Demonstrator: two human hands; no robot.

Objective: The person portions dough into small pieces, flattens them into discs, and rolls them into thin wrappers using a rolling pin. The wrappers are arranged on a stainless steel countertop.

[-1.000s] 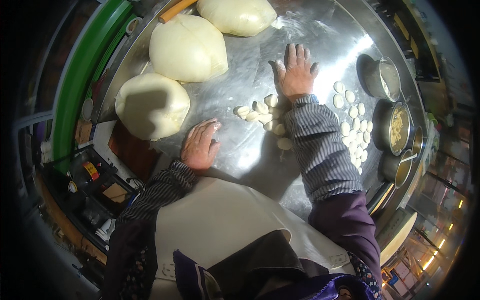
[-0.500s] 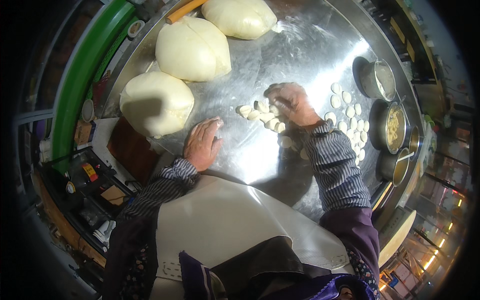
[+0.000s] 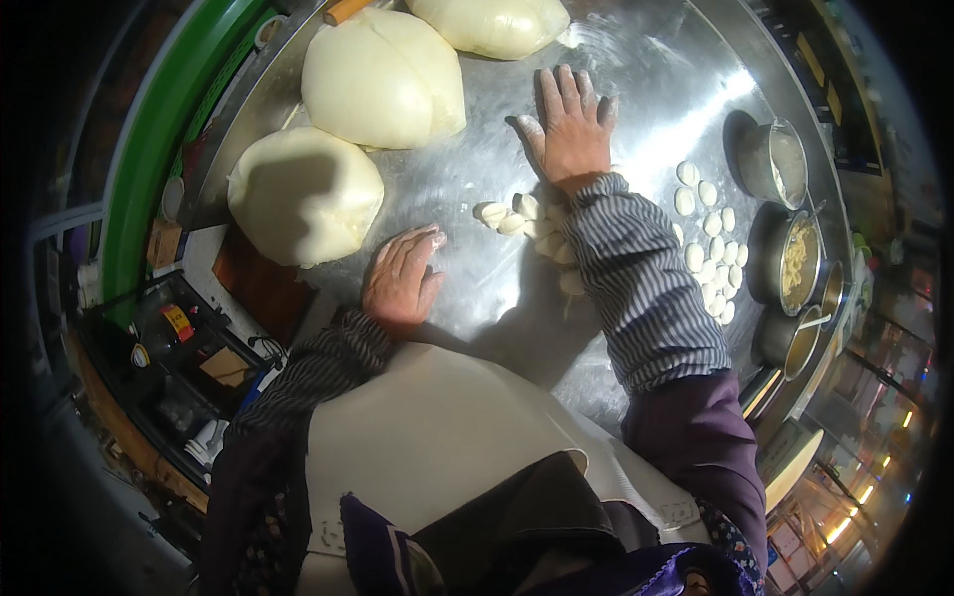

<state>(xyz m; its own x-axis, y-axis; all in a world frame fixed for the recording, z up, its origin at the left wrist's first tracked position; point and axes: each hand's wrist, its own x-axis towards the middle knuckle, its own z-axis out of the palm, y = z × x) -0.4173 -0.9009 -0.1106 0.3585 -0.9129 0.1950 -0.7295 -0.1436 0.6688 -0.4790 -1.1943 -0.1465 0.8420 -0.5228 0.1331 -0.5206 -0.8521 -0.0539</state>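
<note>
My right hand (image 3: pixel 573 124) lies palm down with fingers spread on the metal worktop (image 3: pixel 467 179), past a group of small dough pieces (image 3: pixel 529 215). Its striped sleeve covers part of that group. To the right of the forearm are many more small round dough pieces (image 3: pixel 714 260). My left hand (image 3: pixel 402 281) rests at the near left of the worktop, fingers stretched out, holding nothing. Beyond it sit three big smooth dough lumps: the nearest lump (image 3: pixel 308 199), a middle lump (image 3: pixel 383 79) and a far lump (image 3: pixel 492 22).
Along the right edge stand a metal bowl with white powder (image 3: pixel 775 164), a bowl of yellowish crumbly filling (image 3: pixel 798 258) and a metal pot (image 3: pixel 795 343) with a pale handle across it. A wooden rod (image 3: pixel 344 10) lies at the far left rim. Black trays (image 3: pixel 189 348) stand left.
My right hand has moved away from the small dough pieces, farther out, and its fingers have spread flat. My left hand has hardly moved.
</note>
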